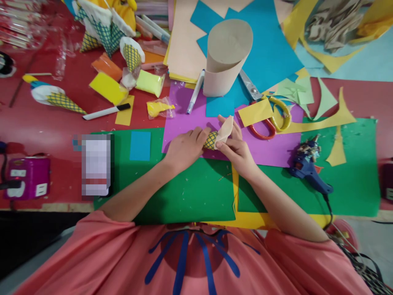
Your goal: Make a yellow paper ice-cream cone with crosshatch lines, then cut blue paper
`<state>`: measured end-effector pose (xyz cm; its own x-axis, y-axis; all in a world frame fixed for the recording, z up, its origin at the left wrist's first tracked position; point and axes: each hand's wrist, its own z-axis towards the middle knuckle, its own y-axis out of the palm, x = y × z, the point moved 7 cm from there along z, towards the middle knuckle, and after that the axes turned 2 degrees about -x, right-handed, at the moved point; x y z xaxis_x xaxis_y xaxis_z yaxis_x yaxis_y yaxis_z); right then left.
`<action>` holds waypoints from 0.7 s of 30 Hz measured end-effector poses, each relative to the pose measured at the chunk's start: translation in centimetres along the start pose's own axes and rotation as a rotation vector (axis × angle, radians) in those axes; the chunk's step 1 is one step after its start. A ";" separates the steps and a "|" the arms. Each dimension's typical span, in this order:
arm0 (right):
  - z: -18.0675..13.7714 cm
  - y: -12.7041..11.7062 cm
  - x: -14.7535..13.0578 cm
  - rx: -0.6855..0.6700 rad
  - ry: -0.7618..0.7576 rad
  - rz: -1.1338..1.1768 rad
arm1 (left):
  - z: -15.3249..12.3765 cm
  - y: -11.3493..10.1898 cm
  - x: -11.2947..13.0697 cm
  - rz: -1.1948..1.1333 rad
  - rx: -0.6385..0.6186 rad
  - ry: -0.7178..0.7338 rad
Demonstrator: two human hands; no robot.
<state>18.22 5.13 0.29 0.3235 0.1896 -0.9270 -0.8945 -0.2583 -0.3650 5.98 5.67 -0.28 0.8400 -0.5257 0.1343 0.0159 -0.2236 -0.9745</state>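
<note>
A small paper cone (210, 140) with a yellow and dark crosshatch pattern lies between my two hands, over the purple sheet (181, 127). My left hand (188, 146) is wrapped round its patterned part, which it partly hides. With thumb and fingers my right hand (236, 147) grips a cream strip (225, 130) at the cone's wide end; one tip of the strip sticks up. A similar cone (133, 56) with a white rim lies farther back on the left. Another finished-looking cone (58, 96) with a blue and yellow tip lies at the left.
Scissors (259, 106) lie open beyond my right hand, partly under a yellow paper piece (256, 112). A blue glue gun (310, 168) with a cord rests on the right green sheet (353, 192). A rolled paper tube (225, 57) stands at the back. A pen (195, 92) lies beside it.
</note>
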 end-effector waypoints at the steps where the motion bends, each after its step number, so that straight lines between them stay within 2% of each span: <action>1: 0.0 0.0 0.1 0.012 0.004 -0.007 | -0.1 -0.2 0.1 -0.017 0.013 0.004; 7: -0.2 -0.5 1.8 0.102 0.076 0.138 | -0.5 -0.6 0.2 -0.150 0.091 0.043; 10: -0.2 -0.6 2.1 0.098 0.093 0.201 | -0.4 -0.3 -0.1 -0.180 0.118 0.045; 17: 0.0 -0.1 1.2 0.017 0.071 0.211 | -0.1 0.8 -0.8 -0.270 -0.007 0.011; 21: -0.1 0.1 1.5 0.004 0.099 0.241 | -0.1 0.8 -0.8 -0.308 -0.016 0.028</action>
<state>18.62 5.28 -1.17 0.1292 0.0298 -0.9912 -0.9506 -0.2809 -0.1324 5.26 5.87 -1.17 0.7819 -0.4532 0.4280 0.2586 -0.3888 -0.8843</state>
